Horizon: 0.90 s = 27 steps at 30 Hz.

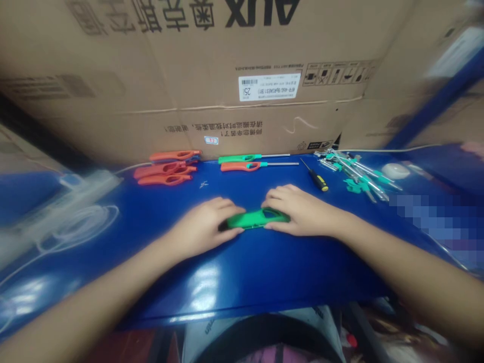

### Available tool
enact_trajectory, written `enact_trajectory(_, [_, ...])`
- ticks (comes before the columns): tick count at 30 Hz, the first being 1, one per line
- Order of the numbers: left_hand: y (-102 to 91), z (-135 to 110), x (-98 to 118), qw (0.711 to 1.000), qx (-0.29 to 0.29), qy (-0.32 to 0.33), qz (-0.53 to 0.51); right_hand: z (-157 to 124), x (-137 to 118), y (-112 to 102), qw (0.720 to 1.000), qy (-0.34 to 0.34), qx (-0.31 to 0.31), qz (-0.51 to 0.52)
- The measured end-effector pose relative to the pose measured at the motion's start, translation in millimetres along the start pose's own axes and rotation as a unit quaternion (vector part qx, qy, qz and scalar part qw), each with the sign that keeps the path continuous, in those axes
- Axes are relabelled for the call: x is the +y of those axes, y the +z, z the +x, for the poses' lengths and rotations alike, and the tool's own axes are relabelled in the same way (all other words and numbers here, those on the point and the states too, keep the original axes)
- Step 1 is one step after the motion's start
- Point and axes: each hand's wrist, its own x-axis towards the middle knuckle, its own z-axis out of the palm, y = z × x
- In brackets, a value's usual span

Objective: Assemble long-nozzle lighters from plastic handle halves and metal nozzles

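Observation:
A green lighter handle (247,220) with an oval trigger opening lies level between my two hands, low over the blue table (245,275). My left hand (206,225) grips its left end between thumb and fingers. Around the right end, near the trigger opening, the fingers and thumb of my right hand (300,210) are closed. No metal tube shows on this handle. Behind my hands lie a green long-necked lighter (240,159) and an orange long-necked lighter (240,167), both with metal tubes pointing right.
Several orange lighter handles (166,174) are piled at back left. A black-and-yellow screwdriver (318,179), a heap of metal tubes with teal parts (365,176) and a white round object (395,171) sit at back right. Cardboard (181,75) walls the back; a white cable (85,222) coils left.

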Motion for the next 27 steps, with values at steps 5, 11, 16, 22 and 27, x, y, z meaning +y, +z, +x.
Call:
enact_trajectory(5, [-2.1,-2.0,0.2,1.0,-0.012,-0.009,0.013,0.4,-1.0,0.8,1.0,-0.005,0.004,0.002])
enact_trajectory(11, [-5.9,-3.6,2.4,1.0,-0.015,-0.01,0.02,1.2,-2.3,2.6,1.0,-0.011,0.01,0.01])
enact_trajectory(16, [-5.7,-3.3,2.7,0.999,-0.033,-0.02,0.022,0.8,-1.5,4.9,1.0,-0.011,0.011,0.016])
enact_trajectory(22, [-2.7,-2.9,1.7,0.999,-0.029,-0.035,0.003,2.4,-3.2,6.5,1.0,0.0,0.005,0.017])
enact_trajectory(27, [0.0,-3.3,4.3,0.998,-0.033,-0.033,0.043,2.4,-6.6,10.2,1.0,0.007,0.025,0.014])
